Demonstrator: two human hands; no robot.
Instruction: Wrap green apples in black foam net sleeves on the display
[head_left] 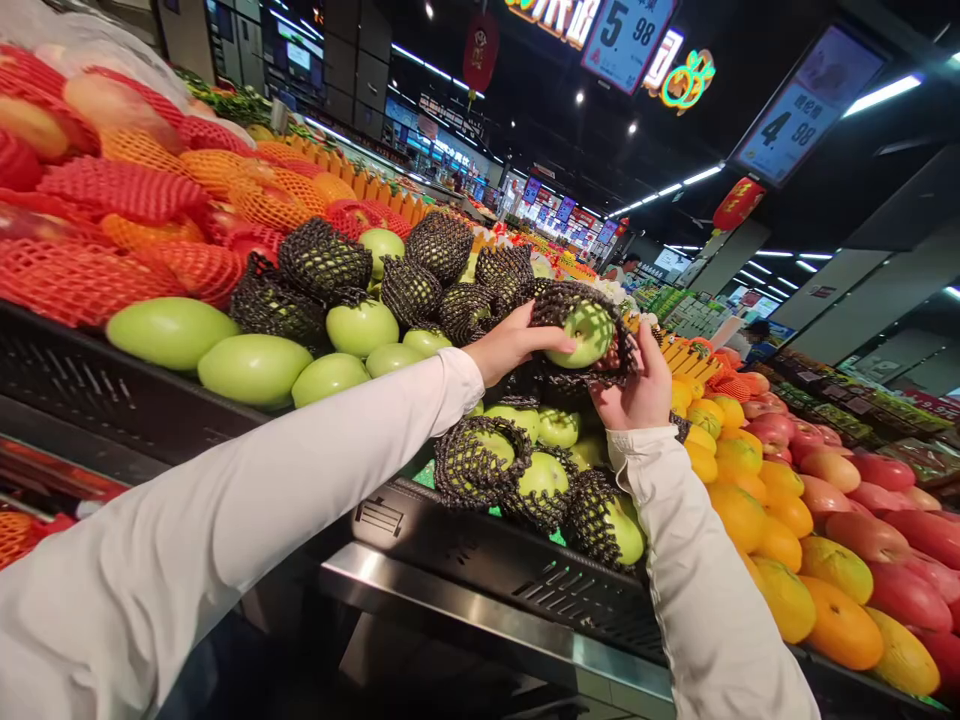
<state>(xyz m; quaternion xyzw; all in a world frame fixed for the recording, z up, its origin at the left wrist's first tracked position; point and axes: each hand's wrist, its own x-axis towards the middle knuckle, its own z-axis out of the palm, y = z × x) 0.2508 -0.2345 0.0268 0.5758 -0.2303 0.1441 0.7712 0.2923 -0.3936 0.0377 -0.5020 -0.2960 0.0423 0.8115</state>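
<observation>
Both hands hold one green apple wrapped in a black foam net, raised over the fruit display. My left hand is closed around its left side, with the thumb lying on the bare green skin. From the right, my right hand grips the net, its fingers curled behind and partly hidden. Just below lie more green apples, several in black nets. Behind and to the left, netted apples are piled together with bare ones.
A black slotted crate with a steel rail edges the display. Oranges and red apples lie to the right. Fruit in red and orange nets fills the left. Price signs hang overhead, and a person is far off.
</observation>
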